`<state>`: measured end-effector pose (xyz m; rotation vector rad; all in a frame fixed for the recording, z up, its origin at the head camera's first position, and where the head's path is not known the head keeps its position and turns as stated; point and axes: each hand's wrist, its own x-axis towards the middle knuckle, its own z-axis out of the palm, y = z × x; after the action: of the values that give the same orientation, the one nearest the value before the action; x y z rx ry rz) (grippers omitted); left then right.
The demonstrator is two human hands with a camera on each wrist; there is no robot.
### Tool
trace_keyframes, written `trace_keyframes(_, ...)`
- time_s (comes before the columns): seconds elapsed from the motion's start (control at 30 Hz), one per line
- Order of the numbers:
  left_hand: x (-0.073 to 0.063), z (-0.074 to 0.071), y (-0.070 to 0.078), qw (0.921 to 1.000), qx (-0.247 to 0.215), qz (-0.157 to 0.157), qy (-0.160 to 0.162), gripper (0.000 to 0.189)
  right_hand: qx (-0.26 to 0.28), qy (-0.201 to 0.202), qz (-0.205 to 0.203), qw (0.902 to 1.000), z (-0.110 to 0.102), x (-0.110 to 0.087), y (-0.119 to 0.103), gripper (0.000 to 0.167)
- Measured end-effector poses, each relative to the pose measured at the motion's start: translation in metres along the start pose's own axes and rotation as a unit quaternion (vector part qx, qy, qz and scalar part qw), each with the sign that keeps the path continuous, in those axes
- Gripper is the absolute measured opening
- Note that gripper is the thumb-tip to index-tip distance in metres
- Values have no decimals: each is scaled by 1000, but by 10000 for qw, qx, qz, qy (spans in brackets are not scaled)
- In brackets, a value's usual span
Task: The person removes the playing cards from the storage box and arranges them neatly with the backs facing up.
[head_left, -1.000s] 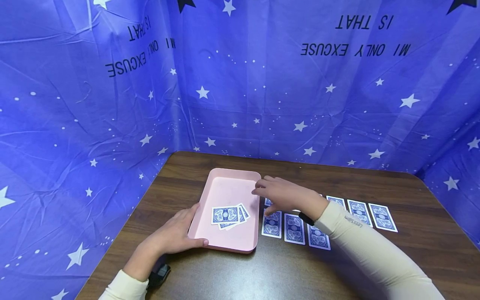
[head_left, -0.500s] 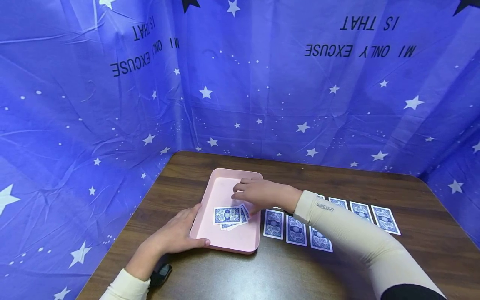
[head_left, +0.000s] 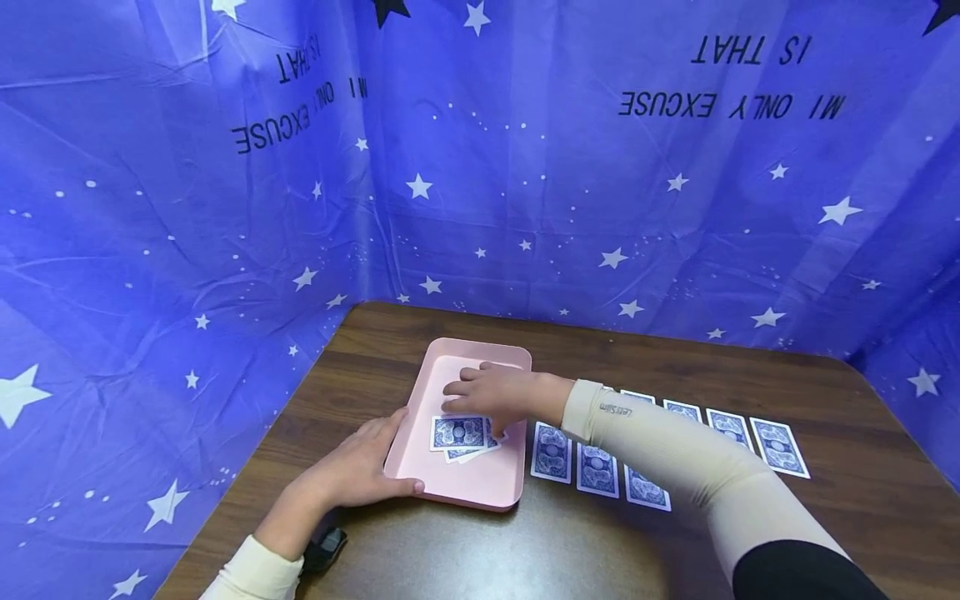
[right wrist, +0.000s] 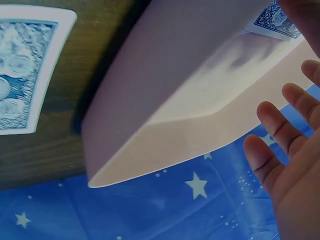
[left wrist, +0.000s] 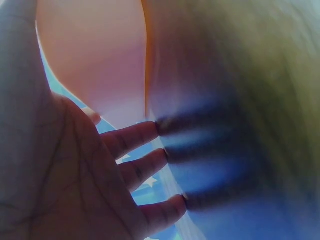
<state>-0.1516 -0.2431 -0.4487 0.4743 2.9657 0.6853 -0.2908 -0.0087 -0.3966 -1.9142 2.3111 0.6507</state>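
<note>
A pink tray [head_left: 480, 492] stands on the wooden table, with a small overlapping pile of blue-backed playing cards [head_left: 456, 433] in it. My left hand [head_left: 358, 467] lies along the tray's left side, thumb at the near edge. In the left wrist view, that hand's fingers [left wrist: 145, 172] reach out straight beside the tray [left wrist: 95, 65]. Over the tray, just behind the pile, is my right hand [head_left: 495, 393], fingers spread and thumb down at the cards' right end. The right wrist view has its fingers [right wrist: 282, 127] apart, with a card [right wrist: 276, 22] near the thumb.
Right of the tray, face-down playing cards lie in two rows: a near row [head_left: 552, 452] and a far row [head_left: 780, 446], partly covered by the right sleeve [head_left: 660, 442]. A blue star-patterned curtain [head_left: 480, 167] hangs behind and beside the table [head_left: 570, 550].
My right hand has moved left from the tray's right rim to over the card pile, now covering part of it. The left hand stays at the tray. The head view has shifted slightly.
</note>
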Motion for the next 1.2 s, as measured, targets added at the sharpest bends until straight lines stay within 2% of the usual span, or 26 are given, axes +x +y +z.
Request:
trace_keyframes(0.17,0,1,0,10000,-10,-63,-63,118,-387,-31,-164,9991,-2,8,-4,100)
trace_keyframes(0.37,-1,-1,0,9999,-5,-101,-69,118,-476,26,-359,9982,-4,16,-7,107)
trace_keyframes(0.63,0,0,0,10000,16,-54,-55,118,-550,-182,-375,9976,-3,21,-10,112)
trace_keyframes(1.03,1,1,-2,10000,41,31,-15,117,-495,-492,-496,9963,-5,26,-12,113)
trace_keyframes(1.2,1,1,-1,10000,14,61,-13,116,-544,-637,-552,9950,-6,28,-12,108)
